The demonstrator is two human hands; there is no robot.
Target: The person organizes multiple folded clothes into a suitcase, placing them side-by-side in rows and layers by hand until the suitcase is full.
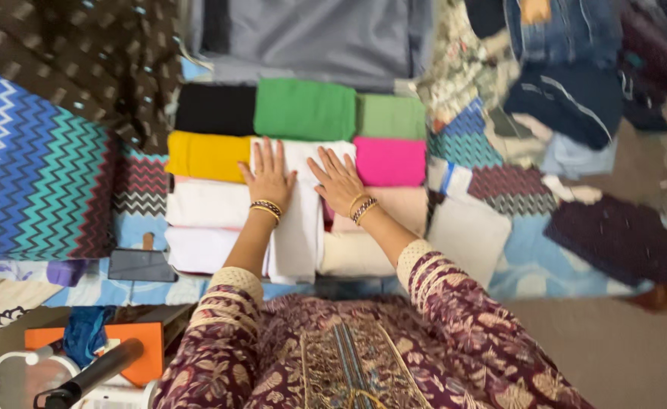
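Head view, looking down: a patterned bedspread (546,257) in blue, maroon and teal zigzags covers the surface, and most of it is taken up with cloth. At the top lies a large grey sheet (311,34). To the left a dark brown dotted fabric (83,53) drapes over the zigzag cover, and at the upper right sits a loose heap of unfolded clothes (576,83), denim and dark blue among them, with a maroon piece (621,238) lying apart lower down.

In the middle stands a neat block of folded pieces: black (214,108), bright green (305,108), pale green (391,116), yellow (206,155), pink (391,161), and several white and cream ones (208,204) below. By the look of it a good share is already folded and squared up, while the heap on the right is still to be sorted.

A long white folded cloth (299,227) lies down the centre of the block, reaching toward the person. The left hand (267,178) and the right hand (339,180) both rest flat on its upper end, fingers spread, palms pressing down, grasping nothing. Each wrist wears gold bangles (266,209).

At the lower left an orange box (140,344) and a white appliance with a black handle (91,375) stand on a plain beige floor (629,356).
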